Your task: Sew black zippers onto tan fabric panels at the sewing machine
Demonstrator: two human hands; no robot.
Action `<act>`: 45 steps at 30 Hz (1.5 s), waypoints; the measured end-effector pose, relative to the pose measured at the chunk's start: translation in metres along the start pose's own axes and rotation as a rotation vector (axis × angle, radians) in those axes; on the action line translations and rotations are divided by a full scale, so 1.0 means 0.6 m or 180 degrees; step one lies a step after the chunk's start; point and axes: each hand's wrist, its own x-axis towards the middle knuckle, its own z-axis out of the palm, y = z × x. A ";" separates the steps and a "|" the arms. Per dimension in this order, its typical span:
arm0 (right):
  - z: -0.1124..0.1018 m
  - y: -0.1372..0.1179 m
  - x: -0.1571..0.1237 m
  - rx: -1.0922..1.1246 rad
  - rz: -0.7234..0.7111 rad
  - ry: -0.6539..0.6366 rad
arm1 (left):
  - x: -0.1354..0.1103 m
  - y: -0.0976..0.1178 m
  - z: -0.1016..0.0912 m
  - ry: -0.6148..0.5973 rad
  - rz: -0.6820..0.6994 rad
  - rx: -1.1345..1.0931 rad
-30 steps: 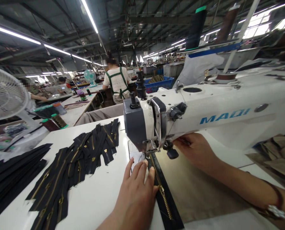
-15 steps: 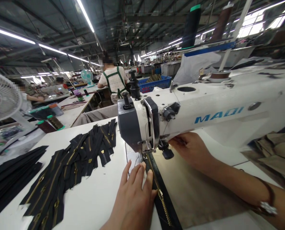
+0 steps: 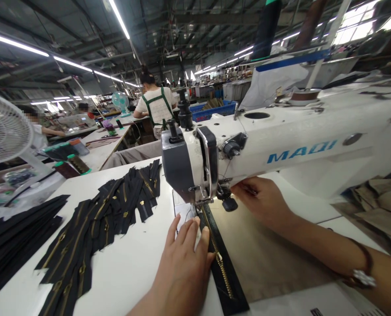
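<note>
My left hand (image 3: 184, 263) lies palm down with its fingers apart, left of the presser foot and needle area. Its thumb and fingertips touch the edge of a black zipper (image 3: 227, 278) with gold teeth and a gold pull. The zipper runs under the head of the white sewing machine (image 3: 241, 160), along the side of a tan fabric piece (image 3: 267, 254). Behind the machine head, my right hand (image 3: 264, 199) rests over the fabric with its fingers drawn together. A small shiny bit shows at those fingers; the machine partly hides their tips, so I cannot tell what they hold.
Loose black zippers (image 3: 116, 208) spread over the white table (image 3: 123, 274), with a bundle of black strips (image 3: 14, 237) at far left. A white fan (image 3: 6, 131) and thread spools (image 3: 77, 164) stand beyond. Folded tan fabric (image 3: 379, 206) lies right. A person (image 3: 157, 103) sits ahead.
The view has shifted slightly, so the table items sit a little farther right. Both hands and the zipper keep nearly the same place at the machine.
</note>
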 end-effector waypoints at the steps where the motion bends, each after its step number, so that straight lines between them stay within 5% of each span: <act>1: -0.001 0.000 -0.002 -0.0020 -0.0056 -0.0042 | 0.001 0.001 0.000 -0.0028 -0.0030 -0.0021; 8: -0.015 -0.034 -0.107 -0.0699 -0.1506 -0.1389 | -0.001 0.012 -0.009 -0.0203 -0.0184 -0.0111; 13: -0.015 -0.051 -0.178 -0.1500 -0.1693 -0.1938 | -0.019 0.025 -0.015 -0.0107 -0.0079 -0.0047; 39: -0.006 -0.059 -0.160 -0.1260 -0.1452 -0.2033 | -0.022 0.013 -0.006 0.0144 -0.0032 -0.0028; 45: -0.028 -0.071 -0.157 -0.0968 -0.1143 -0.1027 | -0.021 0.014 -0.011 0.0273 -0.0060 -0.0081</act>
